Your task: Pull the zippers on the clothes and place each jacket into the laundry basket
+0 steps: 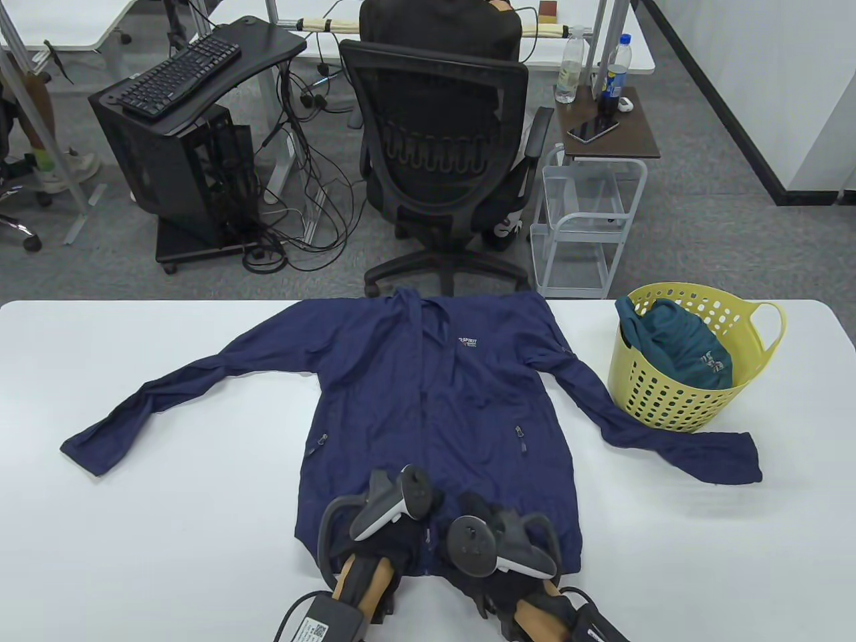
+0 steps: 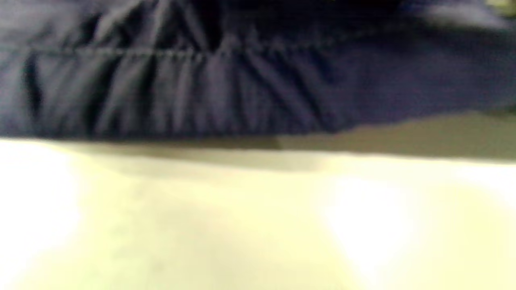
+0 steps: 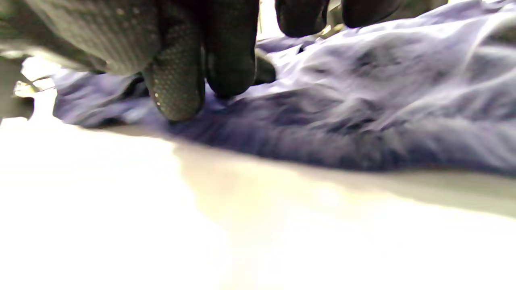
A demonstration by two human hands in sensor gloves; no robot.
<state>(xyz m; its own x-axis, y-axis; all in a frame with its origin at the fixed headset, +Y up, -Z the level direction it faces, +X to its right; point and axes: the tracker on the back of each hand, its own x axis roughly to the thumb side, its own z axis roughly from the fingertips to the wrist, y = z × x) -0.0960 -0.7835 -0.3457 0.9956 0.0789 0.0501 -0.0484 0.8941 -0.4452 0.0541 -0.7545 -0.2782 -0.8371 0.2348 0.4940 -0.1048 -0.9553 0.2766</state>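
Note:
A navy jacket (image 1: pixel 435 401) lies face up on the white table (image 1: pixel 134 535), sleeves spread and front open down the middle. Both gloved hands sit at its bottom hem, either side of the zipper line. My left hand (image 1: pixel 424 515) rests on the hem, its fingers hidden under the tracker; the left wrist view shows only the gathered hem (image 2: pixel 242 80). My right hand (image 1: pixel 475 511) pinches the hem fabric (image 3: pixel 363 112) between two fingertips (image 3: pixel 177 92). A yellow laundry basket (image 1: pixel 669 401) stands at the right with a teal jacket (image 1: pixel 675 348) inside.
The jacket's right sleeve (image 1: pixel 689 448) runs along the table in front of the basket. Beyond the far table edge stand a black office chair (image 1: pixel 441 154), a white side cart (image 1: pixel 588 221) and a computer stand (image 1: pixel 180 134).

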